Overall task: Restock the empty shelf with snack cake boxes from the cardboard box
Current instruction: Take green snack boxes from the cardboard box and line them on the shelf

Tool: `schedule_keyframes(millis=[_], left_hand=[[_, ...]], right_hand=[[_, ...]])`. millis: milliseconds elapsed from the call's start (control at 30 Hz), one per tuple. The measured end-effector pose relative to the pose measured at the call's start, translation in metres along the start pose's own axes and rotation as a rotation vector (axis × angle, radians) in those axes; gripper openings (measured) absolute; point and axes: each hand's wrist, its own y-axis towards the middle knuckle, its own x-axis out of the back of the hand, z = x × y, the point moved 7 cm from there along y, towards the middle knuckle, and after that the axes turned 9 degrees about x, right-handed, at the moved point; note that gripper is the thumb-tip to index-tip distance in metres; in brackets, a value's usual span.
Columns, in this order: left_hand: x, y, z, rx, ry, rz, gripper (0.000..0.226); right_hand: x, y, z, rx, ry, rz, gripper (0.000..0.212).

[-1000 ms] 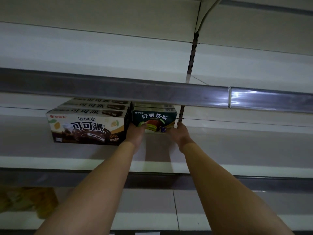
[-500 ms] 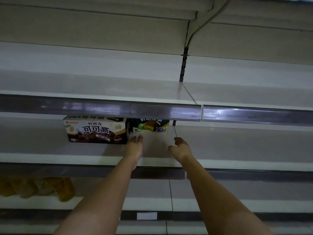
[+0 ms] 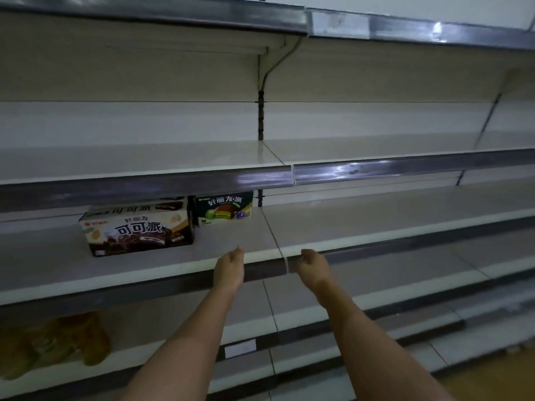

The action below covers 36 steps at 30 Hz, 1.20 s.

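I see a brown box (image 3: 139, 231) lying flat on the shelf (image 3: 231, 241), a green box (image 3: 223, 209) just beside it, set further back.

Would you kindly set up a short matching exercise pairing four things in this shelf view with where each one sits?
Things:
1. brown cocoa box
2. green box
3. left hand
4. yellow packets

Places:
A. on the lower shelf, far left
B. by the front edge, holding nothing
C. deep on the shelf, beside the upright post
D. on the shelf, left of the other box

Pairs: 1-D, 2-C, 3-B, 4-A
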Motion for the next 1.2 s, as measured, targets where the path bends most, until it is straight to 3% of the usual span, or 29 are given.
schedule_keyframes(millis=[233, 600, 733, 967, 1200], left_hand=[[-0.030, -0.046, 0.036, 0.033, 0.057, 0.174, 0.051], [-0.136, -0.146, 0.091, 0.093, 0.215, 0.533, 0.060], [-0.185, -0.202, 0.113, 0.150, 0.262, 0.641, 0.064], [-0.268, -0.333, 0.143, 0.054, 0.375, 0.883, 0.053], [-0.323, -0.457, 0.192, 0.063, 0.491, 1.033, 0.051]], right_hand=[[0.027, -0.078, -0.046, -0.113, 0.014, -0.093, 0.055], [0.105, -0.236, -0.132, -0.366, 0.059, -0.439, 0.055], [0.145, -0.309, -0.166, -0.465, 0.156, -0.600, 0.049], [0.226, -0.446, -0.225, -0.664, 0.138, -0.809, 0.055], [0.289, -0.576, -0.275, -0.799, 0.052, -0.847, 0.057]])
